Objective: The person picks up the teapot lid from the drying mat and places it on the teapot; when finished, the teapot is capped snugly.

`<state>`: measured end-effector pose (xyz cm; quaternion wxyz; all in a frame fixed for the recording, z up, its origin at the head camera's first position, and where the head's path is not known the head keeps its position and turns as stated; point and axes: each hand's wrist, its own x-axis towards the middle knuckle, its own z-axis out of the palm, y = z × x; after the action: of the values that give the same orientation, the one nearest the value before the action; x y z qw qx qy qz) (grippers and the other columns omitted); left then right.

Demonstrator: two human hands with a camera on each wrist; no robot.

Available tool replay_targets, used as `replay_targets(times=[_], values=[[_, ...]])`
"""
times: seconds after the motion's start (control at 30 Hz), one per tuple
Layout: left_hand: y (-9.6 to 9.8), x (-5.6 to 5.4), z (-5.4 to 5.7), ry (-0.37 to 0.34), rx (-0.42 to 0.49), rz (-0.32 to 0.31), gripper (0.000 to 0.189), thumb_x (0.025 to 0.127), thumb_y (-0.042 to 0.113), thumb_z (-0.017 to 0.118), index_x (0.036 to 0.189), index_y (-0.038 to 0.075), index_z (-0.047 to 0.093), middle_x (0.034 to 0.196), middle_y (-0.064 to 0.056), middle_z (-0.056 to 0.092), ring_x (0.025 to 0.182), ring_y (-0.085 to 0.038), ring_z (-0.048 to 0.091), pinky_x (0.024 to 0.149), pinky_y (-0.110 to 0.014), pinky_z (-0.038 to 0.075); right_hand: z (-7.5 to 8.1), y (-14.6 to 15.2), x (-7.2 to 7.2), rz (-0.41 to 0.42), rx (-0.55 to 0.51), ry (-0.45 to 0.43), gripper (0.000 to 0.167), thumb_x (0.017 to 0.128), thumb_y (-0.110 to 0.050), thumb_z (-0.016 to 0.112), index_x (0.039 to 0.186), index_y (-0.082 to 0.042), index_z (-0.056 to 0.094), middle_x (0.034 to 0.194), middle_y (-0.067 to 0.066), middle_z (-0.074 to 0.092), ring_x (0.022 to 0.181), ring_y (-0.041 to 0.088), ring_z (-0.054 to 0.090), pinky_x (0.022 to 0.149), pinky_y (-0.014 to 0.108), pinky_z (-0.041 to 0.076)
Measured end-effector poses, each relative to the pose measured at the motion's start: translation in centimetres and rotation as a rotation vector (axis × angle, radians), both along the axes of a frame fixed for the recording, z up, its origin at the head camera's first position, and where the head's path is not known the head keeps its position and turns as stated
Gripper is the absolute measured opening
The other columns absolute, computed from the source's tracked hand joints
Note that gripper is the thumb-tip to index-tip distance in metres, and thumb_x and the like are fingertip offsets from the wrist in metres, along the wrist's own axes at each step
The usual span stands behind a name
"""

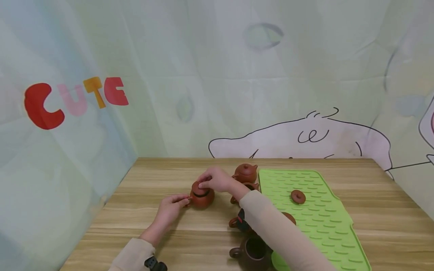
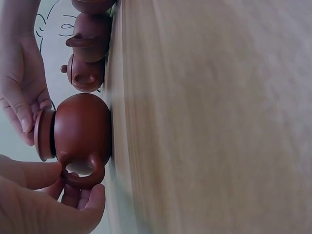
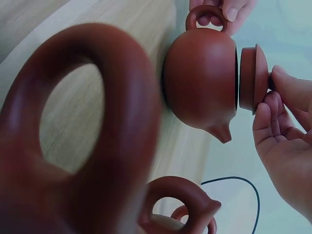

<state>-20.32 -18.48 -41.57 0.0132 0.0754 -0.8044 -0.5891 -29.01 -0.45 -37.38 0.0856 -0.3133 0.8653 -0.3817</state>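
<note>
A reddish-brown clay teapot (image 1: 202,199) stands on the wooden table, left of the other pots. My left hand (image 1: 169,209) pinches its loop handle (image 2: 87,181) between thumb and fingers. Just over the pot's mouth, my right hand (image 1: 217,180) holds the teapot lid (image 3: 253,78) by its knob. A narrow gap shows between lid and rim in the right wrist view. The short spout (image 3: 222,132) points away from the handle.
Right of the hands stands a row of teapots: a lidded one (image 1: 245,173) at the back, a dark brown one (image 1: 254,251) in front. The right forearm partly hides those between. A green mat (image 1: 325,226) carries a loose lid (image 1: 298,197).
</note>
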Motion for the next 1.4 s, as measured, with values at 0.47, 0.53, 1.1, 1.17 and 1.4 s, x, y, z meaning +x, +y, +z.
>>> replay_targets(times=[0.47, 0.53, 1.1, 1.17, 1.4], values=[[0.1, 0.1, -0.1, 0.013, 0.026, 0.018, 0.023, 0.092, -0.001, 0.058, 0.111, -0.014, 0.063, 0.107, -0.023, 0.067, 0.093, -0.024, 0.067, 0.087, -0.036, 0.052, -0.7, -0.2, 0.3, -0.047, 0.038, -0.057, 0.018, 0.088, -0.015, 0.07, 0.104, -0.006, 0.074, 0.103, 0.005, 0.069, 0.1, 0.018, 0.057, 0.086, 0.03, 0.049], [0.1, 0.1, -0.1, 0.018, 0.025, 0.015, 0.023, 0.092, -0.001, 0.058, 0.111, -0.015, 0.063, 0.107, -0.023, 0.068, 0.093, -0.024, 0.067, 0.087, -0.036, 0.052, -0.8, -0.2, 0.3, -0.049, 0.041, -0.056, 0.018, 0.088, -0.015, 0.071, 0.103, -0.007, 0.075, 0.102, 0.005, 0.069, 0.099, 0.018, 0.057, 0.086, 0.031, 0.05], [0.1, -0.2, -0.3, 0.01, 0.053, 0.005, 0.025, 0.093, 0.0, 0.057, 0.112, -0.015, 0.062, 0.109, -0.023, 0.067, 0.094, -0.024, 0.067, 0.087, -0.036, 0.052, -0.7, 0.0, 0.2, -0.064, 0.024, -0.089, 0.022, 0.089, -0.018, 0.07, 0.107, -0.006, 0.072, 0.105, 0.005, 0.07, 0.1, 0.017, 0.06, 0.086, 0.03, 0.05], [0.0, -0.3, -0.3, 0.004, 0.054, 0.004, 0.025, 0.093, 0.001, 0.058, 0.112, -0.015, 0.062, 0.109, -0.023, 0.067, 0.094, -0.024, 0.067, 0.087, -0.037, 0.052, -0.4, 0.3, 0.1, -0.064, 0.015, -0.088, 0.026, 0.089, -0.019, 0.069, 0.11, -0.004, 0.071, 0.107, 0.006, 0.07, 0.099, 0.016, 0.06, 0.084, 0.028, 0.05], [-0.1, -0.5, 0.3, -0.032, 0.018, 0.013, 0.031, 0.093, 0.008, 0.059, 0.118, -0.011, 0.061, 0.115, -0.021, 0.065, 0.105, -0.025, 0.06, 0.09, -0.035, 0.046, 1.6, 3.2, 0.1, -0.107, -0.047, -0.18, 0.03, 0.091, -0.023, 0.068, 0.118, -0.009, 0.068, 0.108, 0.003, 0.068, 0.091, 0.016, 0.06, 0.079, 0.034, 0.052]])
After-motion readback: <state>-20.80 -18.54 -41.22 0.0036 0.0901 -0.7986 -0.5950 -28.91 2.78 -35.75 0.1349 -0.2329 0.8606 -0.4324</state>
